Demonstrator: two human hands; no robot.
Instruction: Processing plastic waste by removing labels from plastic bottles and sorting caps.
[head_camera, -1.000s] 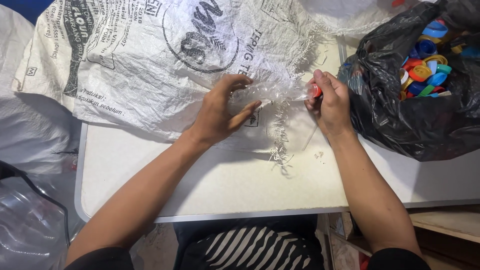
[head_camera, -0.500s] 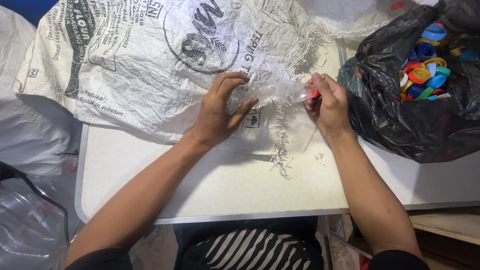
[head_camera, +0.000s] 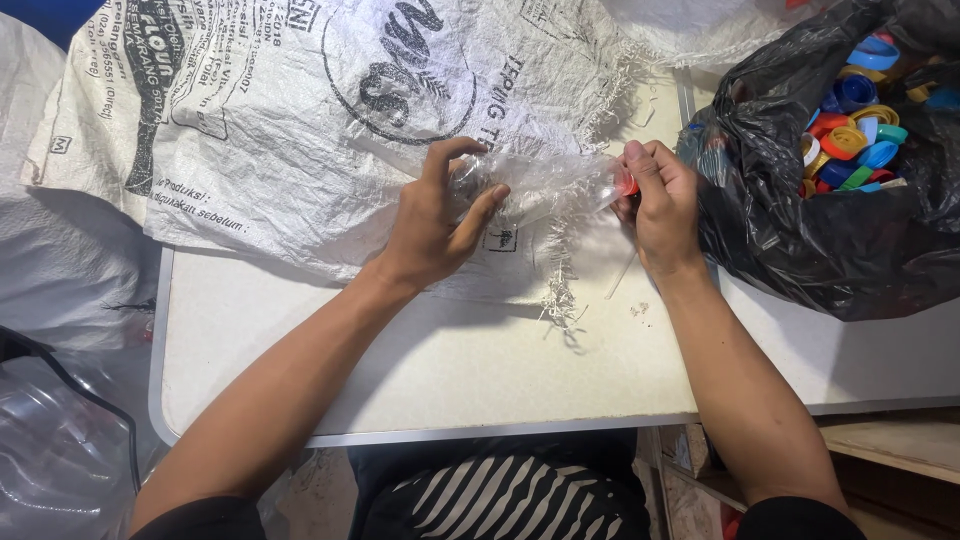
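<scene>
Over the white table (head_camera: 450, 380), crumpled clear bottle (head_camera: 545, 185) lying sideways, left hand (head_camera: 435, 225) clasping its base, right hand (head_camera: 660, 200) pinching its red cap (head_camera: 625, 184)

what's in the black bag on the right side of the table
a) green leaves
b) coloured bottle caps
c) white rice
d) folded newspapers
b: the open black bag at the table's right edge shows a heap of blue, red, orange, yellow and green bottle caps, close to the right hand, which pinches the red cap of a clear crushed bottle that the left hand grips.
</scene>
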